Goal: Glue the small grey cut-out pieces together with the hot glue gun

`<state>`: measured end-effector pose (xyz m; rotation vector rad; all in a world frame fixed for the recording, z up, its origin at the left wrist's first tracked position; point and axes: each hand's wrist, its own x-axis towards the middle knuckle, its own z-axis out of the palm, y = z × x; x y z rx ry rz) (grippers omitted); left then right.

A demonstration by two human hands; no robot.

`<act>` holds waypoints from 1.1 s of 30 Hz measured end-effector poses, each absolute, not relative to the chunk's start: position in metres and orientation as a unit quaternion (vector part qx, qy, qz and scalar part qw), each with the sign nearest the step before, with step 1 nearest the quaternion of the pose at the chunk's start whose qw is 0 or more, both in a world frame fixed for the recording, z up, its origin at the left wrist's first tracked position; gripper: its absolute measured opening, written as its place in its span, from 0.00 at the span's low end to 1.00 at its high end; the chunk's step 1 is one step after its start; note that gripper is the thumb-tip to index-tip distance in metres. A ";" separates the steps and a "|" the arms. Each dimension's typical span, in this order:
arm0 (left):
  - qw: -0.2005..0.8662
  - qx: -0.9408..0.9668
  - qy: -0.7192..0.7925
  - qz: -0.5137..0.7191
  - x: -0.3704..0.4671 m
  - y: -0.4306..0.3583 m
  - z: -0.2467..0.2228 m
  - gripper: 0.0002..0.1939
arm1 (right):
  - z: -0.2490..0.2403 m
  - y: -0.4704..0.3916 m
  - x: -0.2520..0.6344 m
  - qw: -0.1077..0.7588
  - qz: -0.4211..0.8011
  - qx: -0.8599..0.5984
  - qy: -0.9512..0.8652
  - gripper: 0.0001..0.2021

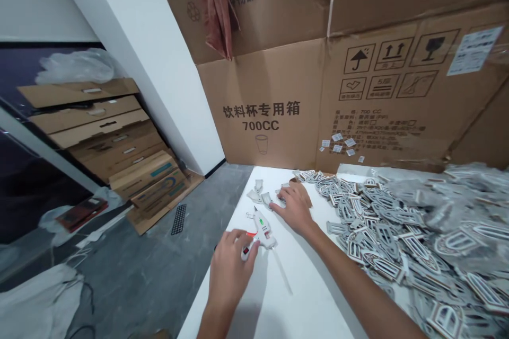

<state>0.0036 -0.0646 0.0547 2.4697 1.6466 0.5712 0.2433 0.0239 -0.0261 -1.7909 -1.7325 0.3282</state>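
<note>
Nozzle (255,208) is risking burns if nudged—left hand (229,265) is clasping glue gun (263,229); right hand (295,205) is lying half-open, hold unclear.

Floor (155,270): grey, left. White pillar (178,90) far left of centre; stacked cardboard boxes (123,140) left of it. Printed cardboard panels (274,79) stand along far side of white table (310,286). Light diffuse.

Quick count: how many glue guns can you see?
1. The white glue gun is in the left hand, at the left side of the white table. Another could be hidden under the heap of grey pieces on the right.
</note>
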 end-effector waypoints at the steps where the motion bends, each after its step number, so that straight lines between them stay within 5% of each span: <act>1: 0.051 0.810 0.550 0.197 0.008 -0.051 0.065 0.13 | -0.027 0.024 0.238 0.322 0.113 -0.692 -0.636 0.19; 7: 0.101 0.777 0.613 0.097 0.042 0.066 0.103 0.13 | -0.030 0.026 0.231 0.360 0.089 -0.717 -0.590 0.09; 24: 0.333 0.712 0.617 0.037 0.064 0.189 0.046 0.19 | -0.053 0.035 0.243 0.452 0.096 -0.704 -0.540 0.04; 33: 0.310 0.721 0.617 0.061 0.097 0.221 0.050 0.18 | -0.055 0.037 0.242 0.488 0.060 -0.723 -0.486 0.23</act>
